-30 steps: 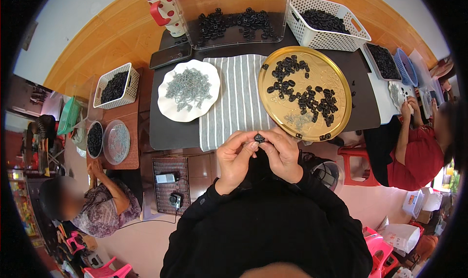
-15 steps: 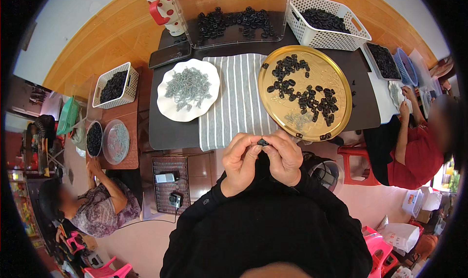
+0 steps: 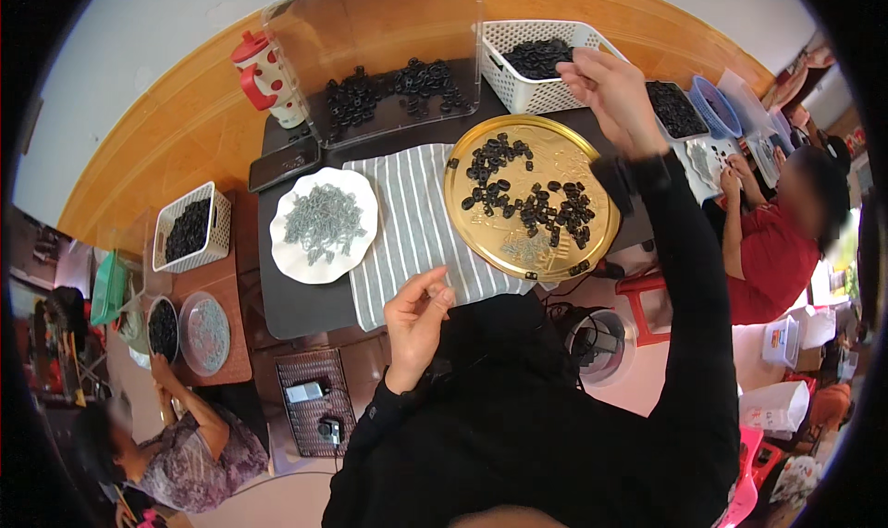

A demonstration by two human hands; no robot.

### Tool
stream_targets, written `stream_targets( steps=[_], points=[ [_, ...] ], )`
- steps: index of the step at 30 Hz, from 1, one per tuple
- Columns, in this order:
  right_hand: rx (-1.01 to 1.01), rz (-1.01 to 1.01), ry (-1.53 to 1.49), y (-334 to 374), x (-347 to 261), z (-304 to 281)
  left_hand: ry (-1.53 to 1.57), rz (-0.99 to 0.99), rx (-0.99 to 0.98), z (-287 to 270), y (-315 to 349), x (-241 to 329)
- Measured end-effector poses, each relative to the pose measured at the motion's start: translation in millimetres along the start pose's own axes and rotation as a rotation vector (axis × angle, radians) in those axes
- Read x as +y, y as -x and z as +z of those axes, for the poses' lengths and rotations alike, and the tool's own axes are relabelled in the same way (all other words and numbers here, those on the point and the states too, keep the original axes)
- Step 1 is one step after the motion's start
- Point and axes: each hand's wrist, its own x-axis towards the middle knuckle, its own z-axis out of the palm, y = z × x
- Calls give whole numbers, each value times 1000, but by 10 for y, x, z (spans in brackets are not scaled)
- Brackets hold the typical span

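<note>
— In the head view, the right hand (image 3: 610, 100) has left the left hand (image 3: 418, 329) for the white basket (image 3: 538, 97), covering one end.
— Holding anything?
— Can't tell for either: right bent, left loosely curled.
— Black pieces (image 3: 539, 210)?
— On the gold tray (image 3: 488, 244) and in the basket.

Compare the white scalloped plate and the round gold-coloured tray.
The white scalloped plate is wavy-edged; the round gold-coloured tray is smooth-edged. The plate looks smaller than the tray. The plate shows only grey pieces; the tray, mostly black parts plus a small grey pile. Both hold grey pieces.
</note>
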Motion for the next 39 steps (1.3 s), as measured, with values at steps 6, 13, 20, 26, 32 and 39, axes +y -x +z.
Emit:
stream_targets(
  steps=[6, 13, 20, 26, 32, 39],
  points=[
    [-453, -162, 965, 92, 683, -42, -5, -16, 39, -143, -25, -126],
    [-639, -387, 1307, 28, 1178, 25, -25, -61, 0, -158, -43, -97],
    [-769, -643, 1328, 408, 1253, -54, -92, -150, 22, -120, -75, -99],
    [-737, -529, 1346, 446, 1255, -120, -4, -110, -14, -4, -186, -93],
    [-455, -207, 954, 112, 1260, -435, 12, -87, 3, 129, -263, -69],
    [-535, 96, 743, 250, 1029, -598, -70, -135, 13, 188, -287, -85]
  ],
)
